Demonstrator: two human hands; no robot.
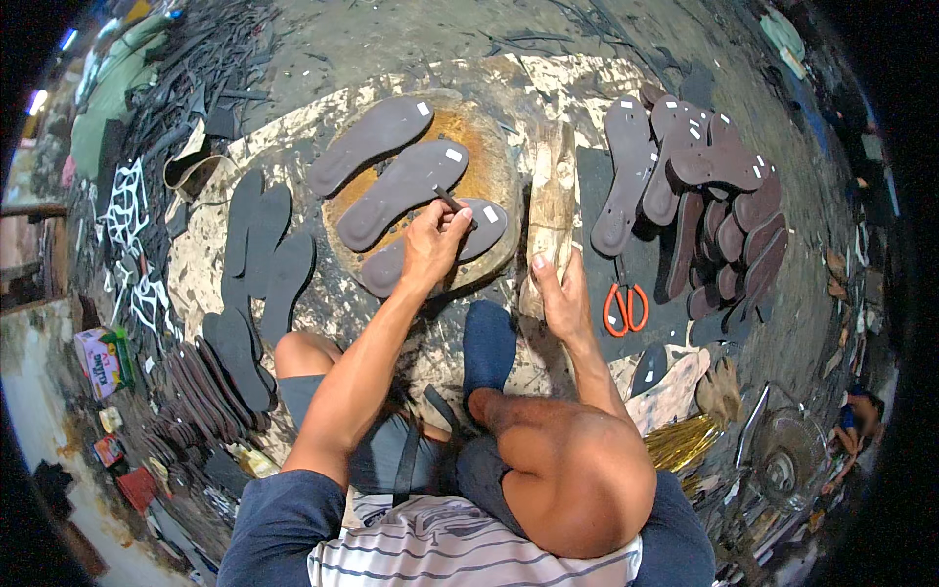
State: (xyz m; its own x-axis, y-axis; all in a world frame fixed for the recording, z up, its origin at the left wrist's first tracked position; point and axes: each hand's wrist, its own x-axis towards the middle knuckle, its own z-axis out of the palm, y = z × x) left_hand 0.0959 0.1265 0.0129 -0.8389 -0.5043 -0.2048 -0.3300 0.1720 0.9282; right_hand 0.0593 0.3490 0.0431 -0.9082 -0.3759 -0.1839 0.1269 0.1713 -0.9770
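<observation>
My left hand (435, 240) pinches a short dark rod (447, 199), its fingers closed, above the nearest of three grey-brown shoe soles. That sole (386, 269) lies partly under the hand. The middle sole (401, 196) and the far sole (372, 147) lie beside it, each with a small white tag at one end. All three rest on a round, worn wooden block (504, 161). To the right, my right hand (564, 298) is wrapped round a thick, pale wooden club (551, 196), thumb along its near part. The rod's lower end is hidden by the fingers.
Scissors (626, 309) with orange handles lie right of my right hand, below a tagged sole (623, 176) and a heap of brown soles (729, 210). Black sole pieces (259, 235) lie left, with stacked soles (201, 386) nearer. Dark scraps (210, 83) litter the far left floor.
</observation>
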